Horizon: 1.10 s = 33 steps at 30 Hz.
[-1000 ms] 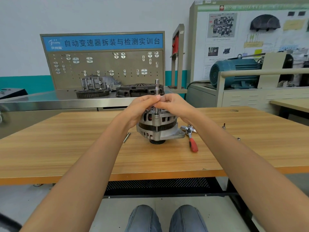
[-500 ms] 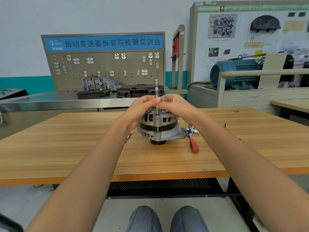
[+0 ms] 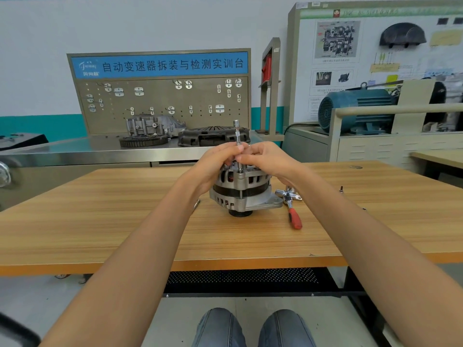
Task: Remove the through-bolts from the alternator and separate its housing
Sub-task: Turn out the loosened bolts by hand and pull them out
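Atop the alternator (image 3: pixel 241 190), my left hand (image 3: pixel 217 163) and right hand (image 3: pixel 266 159) both pinch the upright extension bar (image 3: pixel 237 136), apparently to spin out a through-bolt.

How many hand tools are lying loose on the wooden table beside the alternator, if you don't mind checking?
1 clearly: the red-handled ratchet lies on the wooden table right of the alternator. A metal tip beside the left forearm may be another, mostly hidden.
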Each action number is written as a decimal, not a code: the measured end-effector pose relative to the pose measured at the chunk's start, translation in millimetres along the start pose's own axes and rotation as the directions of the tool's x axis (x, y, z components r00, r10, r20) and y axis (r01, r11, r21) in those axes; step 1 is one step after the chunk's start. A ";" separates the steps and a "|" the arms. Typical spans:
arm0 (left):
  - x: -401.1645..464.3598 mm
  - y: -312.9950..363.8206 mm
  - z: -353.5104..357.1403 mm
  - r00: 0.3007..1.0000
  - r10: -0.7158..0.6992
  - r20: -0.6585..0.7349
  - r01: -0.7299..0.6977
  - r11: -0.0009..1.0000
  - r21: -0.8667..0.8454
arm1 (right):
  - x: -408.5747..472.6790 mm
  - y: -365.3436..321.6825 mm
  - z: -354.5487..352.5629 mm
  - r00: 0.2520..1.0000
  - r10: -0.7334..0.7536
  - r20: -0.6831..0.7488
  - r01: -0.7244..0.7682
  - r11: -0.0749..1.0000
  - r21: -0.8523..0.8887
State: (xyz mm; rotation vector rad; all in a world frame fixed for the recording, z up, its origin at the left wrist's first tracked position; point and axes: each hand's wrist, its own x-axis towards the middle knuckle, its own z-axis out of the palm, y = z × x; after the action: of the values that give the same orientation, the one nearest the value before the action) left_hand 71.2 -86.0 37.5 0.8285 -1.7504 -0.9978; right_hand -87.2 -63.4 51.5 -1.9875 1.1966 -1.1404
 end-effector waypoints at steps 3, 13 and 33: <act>-0.5 -0.5 -1.8 1.000 0.002 -0.009 -0.002 1.000 -0.020 | 1.6 0.4 -1.3 1.000 0.021 0.018 -0.021 0.999 -0.029; -3.6 4.8 4.9 0.998 -0.037 -0.053 0.033 0.997 -0.063 | 4.1 0.0 8.8 0.998 -0.007 -0.068 0.001 0.997 -0.080; 0.3 3.0 2.7 0.997 -0.063 -0.051 0.061 0.997 -0.047 | 1.3 -2.6 3.4 0.999 0.000 0.033 0.003 0.996 -0.094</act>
State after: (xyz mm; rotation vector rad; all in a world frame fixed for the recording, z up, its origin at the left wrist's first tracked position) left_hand 68.3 -84.2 39.7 0.8771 -1.6605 -1.0438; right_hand -82.7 -63.4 52.3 -2.0695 1.2530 -1.0655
